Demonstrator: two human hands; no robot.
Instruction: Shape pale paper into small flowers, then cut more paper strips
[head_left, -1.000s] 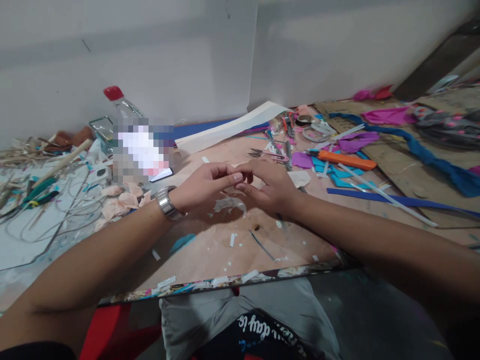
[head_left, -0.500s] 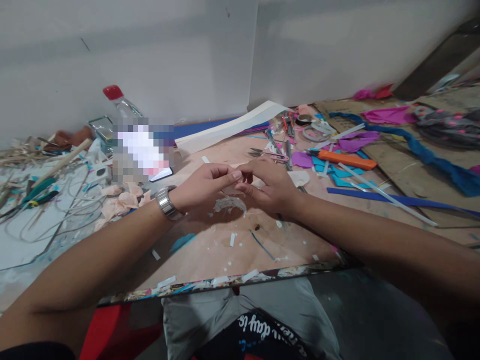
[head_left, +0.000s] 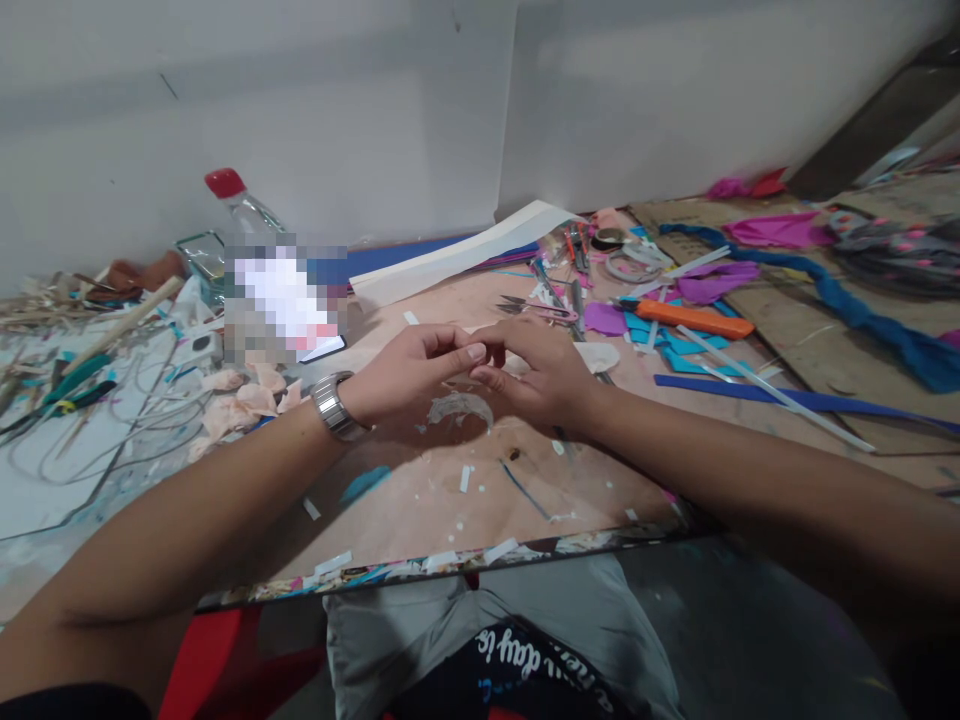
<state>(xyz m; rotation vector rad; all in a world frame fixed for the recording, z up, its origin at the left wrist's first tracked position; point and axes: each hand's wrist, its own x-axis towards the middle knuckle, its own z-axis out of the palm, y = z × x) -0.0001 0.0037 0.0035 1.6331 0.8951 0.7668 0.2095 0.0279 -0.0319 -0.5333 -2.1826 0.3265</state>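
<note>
Head view is showing the curled clear strip [head_left: 459, 408] just under my two hands, over the middle of the brown board [head_left: 420, 500]; I cannot tell if it is hanging from my fingers or lying there. I am judging that this pinching is asking for only the very tips and a slow pull, so the thin film is not sticking to itself. My left hand [head_left: 409, 375], wearing the watch [head_left: 332, 405], and my right hand [head_left: 544, 380] are meeting tip to tip, fingers pressing together on something too small to see, both forearms reaching in from the near edge.
</note>
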